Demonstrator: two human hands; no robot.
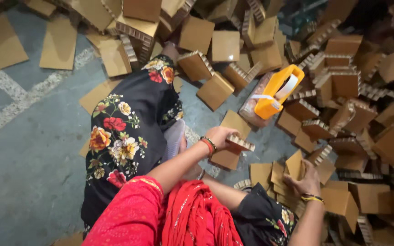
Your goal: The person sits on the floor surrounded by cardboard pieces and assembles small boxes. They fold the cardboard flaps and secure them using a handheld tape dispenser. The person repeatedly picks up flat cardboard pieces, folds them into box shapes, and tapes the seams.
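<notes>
Two hands work apart: left hand (222, 136) closes its fingers over a corrugated cardboard block (239, 143) whose long axis points right, while right hand (304, 180) grips flat cardboard sheets (281, 175) lower right.

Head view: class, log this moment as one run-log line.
left hand: grips honeycomb cardboard block | right hand: on flat cardboard pieces | nearby: yellow tape dispenser | floor: scattered cardboard

grey floor (33, 182), scattered cardboard pieces (58, 43), yellow tape dispenser (277, 91)
</notes>
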